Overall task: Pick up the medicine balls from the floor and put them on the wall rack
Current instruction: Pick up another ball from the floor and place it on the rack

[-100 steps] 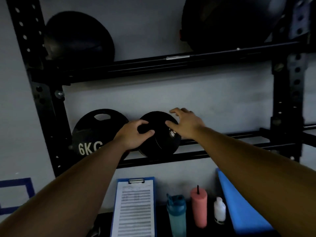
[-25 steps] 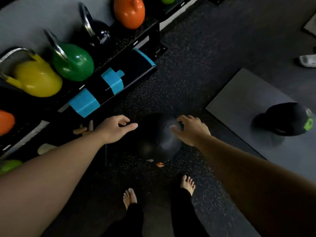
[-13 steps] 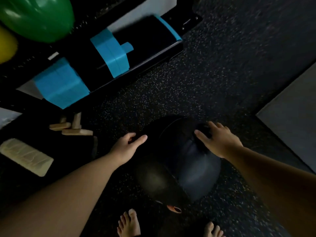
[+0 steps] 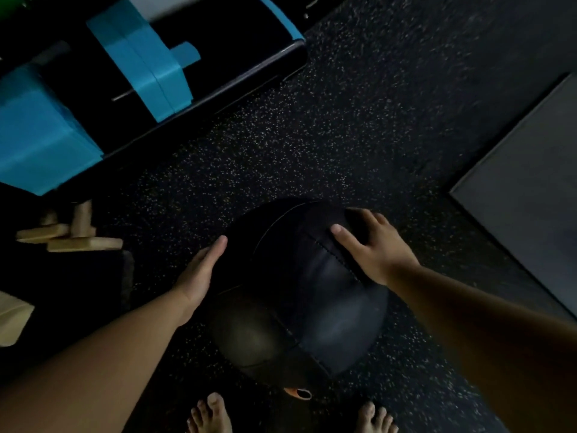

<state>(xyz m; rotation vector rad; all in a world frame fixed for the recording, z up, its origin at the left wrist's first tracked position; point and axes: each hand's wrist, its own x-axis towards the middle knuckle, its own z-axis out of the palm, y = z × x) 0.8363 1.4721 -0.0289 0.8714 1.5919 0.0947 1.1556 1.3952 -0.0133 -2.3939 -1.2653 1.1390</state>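
Two hands are on one black medicine ball (image 4: 299, 295), which is down at the speckled rubber floor (image 4: 343, 120), just ahead of the person's bare toes. I cannot tell from up here whether its underside touches the rubber.

The left hand (image 4: 199, 273) lies flat against the ball's left flank. The palm is pressed to the leather and the fingers are straight, pointing away from the body, not clenched. The right hand (image 4: 371, 245) sits on the upper right of the ball with its fingers spread over the far curve and its thumb stretched inward beside a stitched seam. It is a flat, released palm-hold, not a pinch. Both bare forearms come in from the bottom corners of my view.

A small orange tag (image 4: 298, 393) shows at the ball's near edge, between the left foot (image 4: 209, 414) and the right foot (image 4: 376, 417).

To the upper left, well apart from the ball, lies a glossy black box (image 4: 218, 57) wrapped with blue bands (image 4: 146, 64). Near its lower end a few pale wooden blocks (image 4: 71, 237) lie crossed on one another. A grey mat (image 4: 524, 189) lies on the floor at the right edge, apart from the ball. The picture is dim and slightly blurred, so I cannot make out any print on the ball.
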